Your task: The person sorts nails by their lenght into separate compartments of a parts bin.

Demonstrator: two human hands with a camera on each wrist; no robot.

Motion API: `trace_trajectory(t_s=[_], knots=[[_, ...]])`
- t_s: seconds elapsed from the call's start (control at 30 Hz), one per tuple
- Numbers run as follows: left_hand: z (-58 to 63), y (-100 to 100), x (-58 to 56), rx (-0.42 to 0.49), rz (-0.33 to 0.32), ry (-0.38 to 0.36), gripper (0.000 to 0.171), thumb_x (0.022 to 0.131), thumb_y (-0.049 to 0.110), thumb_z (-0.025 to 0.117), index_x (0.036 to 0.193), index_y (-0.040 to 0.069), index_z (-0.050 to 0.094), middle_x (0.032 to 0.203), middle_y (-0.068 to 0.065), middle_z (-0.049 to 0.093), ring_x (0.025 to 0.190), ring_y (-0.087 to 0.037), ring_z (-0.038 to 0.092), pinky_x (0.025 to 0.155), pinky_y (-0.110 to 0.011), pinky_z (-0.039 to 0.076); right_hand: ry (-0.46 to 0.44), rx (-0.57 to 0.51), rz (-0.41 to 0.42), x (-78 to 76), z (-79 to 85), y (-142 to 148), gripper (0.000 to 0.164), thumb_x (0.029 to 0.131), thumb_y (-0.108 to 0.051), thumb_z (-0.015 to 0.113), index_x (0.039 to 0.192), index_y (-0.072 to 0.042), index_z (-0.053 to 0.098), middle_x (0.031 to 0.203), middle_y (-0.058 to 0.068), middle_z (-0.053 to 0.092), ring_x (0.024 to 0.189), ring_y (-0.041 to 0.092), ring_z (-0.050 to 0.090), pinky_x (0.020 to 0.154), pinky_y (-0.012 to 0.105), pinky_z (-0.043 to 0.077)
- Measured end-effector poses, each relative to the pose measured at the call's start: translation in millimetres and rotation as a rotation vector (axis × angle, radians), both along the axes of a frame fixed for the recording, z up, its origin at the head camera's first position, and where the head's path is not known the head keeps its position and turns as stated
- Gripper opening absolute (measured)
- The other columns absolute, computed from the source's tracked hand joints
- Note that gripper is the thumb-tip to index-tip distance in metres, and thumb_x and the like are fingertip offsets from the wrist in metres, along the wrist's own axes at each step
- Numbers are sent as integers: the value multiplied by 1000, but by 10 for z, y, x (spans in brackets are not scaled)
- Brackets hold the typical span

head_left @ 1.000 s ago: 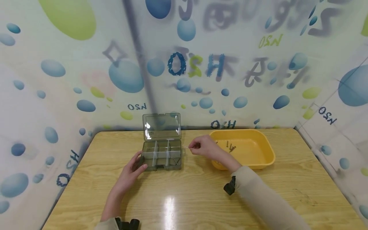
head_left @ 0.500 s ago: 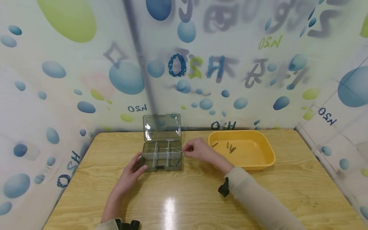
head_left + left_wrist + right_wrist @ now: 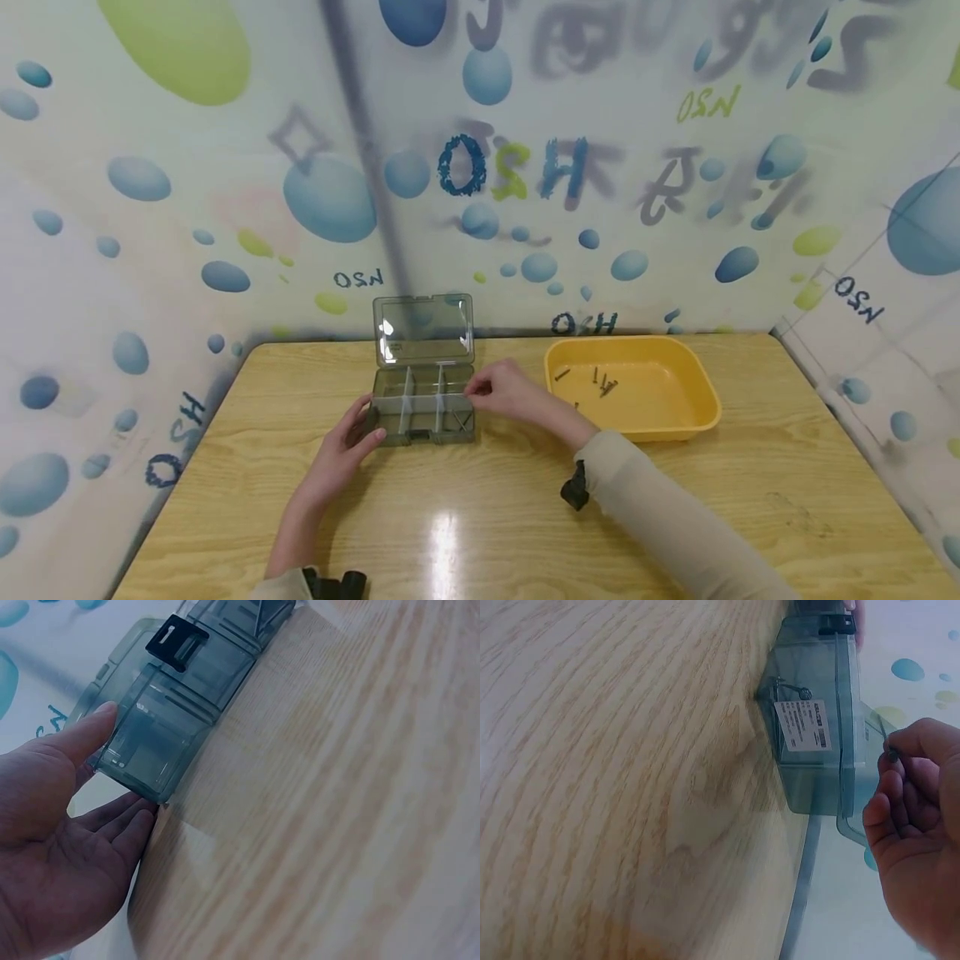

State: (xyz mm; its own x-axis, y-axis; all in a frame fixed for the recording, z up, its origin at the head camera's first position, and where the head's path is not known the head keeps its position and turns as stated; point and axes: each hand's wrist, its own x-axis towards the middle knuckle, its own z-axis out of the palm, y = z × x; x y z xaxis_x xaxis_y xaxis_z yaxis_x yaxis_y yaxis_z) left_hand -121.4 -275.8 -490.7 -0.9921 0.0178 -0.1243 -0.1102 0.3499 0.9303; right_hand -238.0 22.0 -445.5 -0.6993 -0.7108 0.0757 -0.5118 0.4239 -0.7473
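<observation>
In the head view, my left hand [image 3: 343, 450] holds the left end of a smoky clear compartment box [image 3: 422, 406], whose lid [image 3: 423, 331] stands raised at the back. The left wrist view has the thumb at the box's front edge and the other fingers against its end wall. My right hand [image 3: 510, 392] is over the box's right edge. Between its thumb and index finger it pinches a thin screw [image 3: 885, 735], seen in the right wrist view with its head at the fingertips. Screws [image 3: 459, 422] lie in the front right compartment.
A yellow tray [image 3: 693, 396] stands right of the box, with several loose screws [image 3: 607, 387] towards its left side. A white label [image 3: 805, 725] is on the box's right wall. Behind the wooden table [image 3: 517, 517] rises a patterned wall covering.
My right hand has moved left from beside the yellow tray to the box's right edge, bringing the screw over the compartments. The left hand keeps its place on the box.
</observation>
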Motion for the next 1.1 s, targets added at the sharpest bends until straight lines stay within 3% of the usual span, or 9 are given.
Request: trace_trajectory(t_s=[0.17, 0.57, 0.8, 1.1], knots=[[-2, 3, -23, -7, -2, 22, 67, 105, 23, 61, 162, 10, 27, 159, -34, 29, 146, -49, 31, 115, -58, 31, -18, -26, 15, -4, 27, 17, 13, 96, -5, 71, 104, 4, 77, 92, 6, 76, 77, 7, 64, 68, 20, 54], [3, 6, -34, -16, 3, 17, 68, 106, 23, 61, 162, 11, 26, 160, -33, 28, 146, -48, 31, 115, -57, 31, 11, -65, -42, -61, 32, 335, 12, 95, -5, 71, 102, 2, 78, 93, 5, 76, 79, 9, 65, 71, 24, 55], [0, 8, -32, -15, -2, 5, 68, 106, 24, 61, 162, 11, 26, 160, -33, 27, 146, -49, 30, 115, -58, 31, -53, -70, -145, -86, 6, 582, 16, 98, -7, 68, 106, 3, 77, 97, 4, 75, 85, 14, 65, 76, 30, 55], [-12, 7, -5, -27, 9, 20, 68, 106, 22, 61, 162, 8, 26, 159, -34, 29, 146, -48, 31, 114, -57, 32, -15, -75, -280, -103, 12, 869, 15, 98, -7, 68, 108, -1, 78, 103, 7, 73, 90, 21, 65, 81, 38, 56]])
